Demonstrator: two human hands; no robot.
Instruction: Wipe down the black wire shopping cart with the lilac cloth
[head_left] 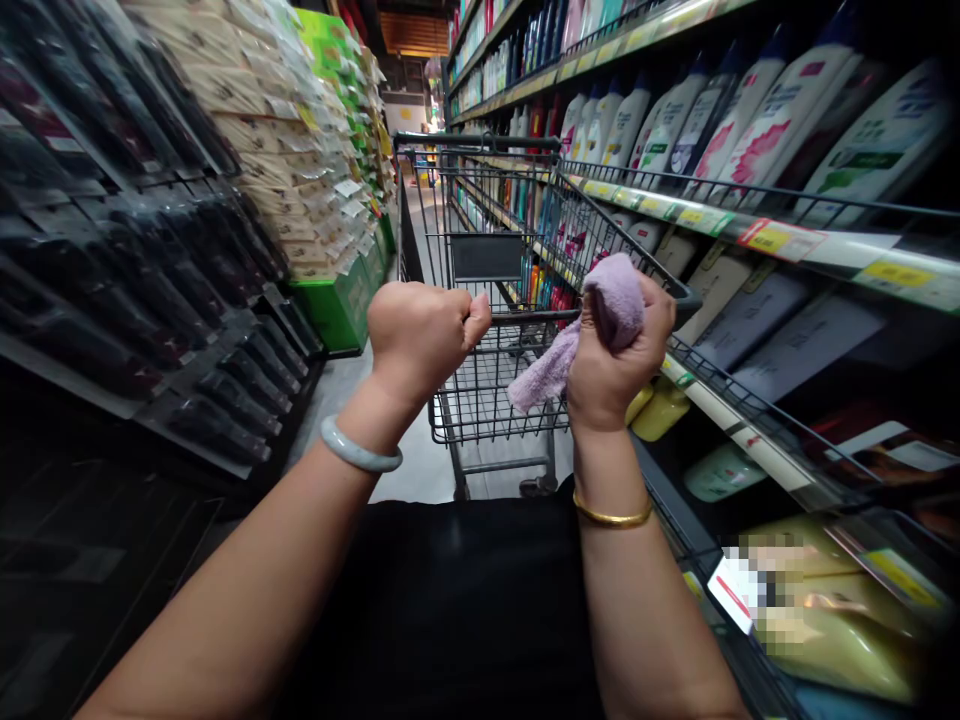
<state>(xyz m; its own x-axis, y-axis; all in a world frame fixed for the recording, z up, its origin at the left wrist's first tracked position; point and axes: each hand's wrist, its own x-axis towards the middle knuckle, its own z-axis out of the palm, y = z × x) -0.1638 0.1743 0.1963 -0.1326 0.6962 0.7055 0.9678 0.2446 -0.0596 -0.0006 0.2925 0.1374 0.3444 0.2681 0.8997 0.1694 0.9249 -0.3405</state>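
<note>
A dark wire shopping cart (491, 375) stands right in front of me. My left hand (420, 325), with a pale bangle at the wrist, is closed in a fist around the left end of the cart's handle bar (525, 317). In my right hand (622, 365) a light purple towelling cloth (547, 370) is bunched. One end of the cloth hangs down to the left over the bar. The right fist is at the bar's right end; whether it also grips the bar is hidden. The visible cart basket shows bare wire.
Shelves on the right hold rows of shampoo bottles (780, 120), with price labels (772, 238) along the edges. Lower down lie yellow bottles (847, 640). Packaged dark goods (165, 270) hang on the left, beside stacked tissue packs (262, 130) and a green box (337, 310). Grey floor (322, 390) runs between.
</note>
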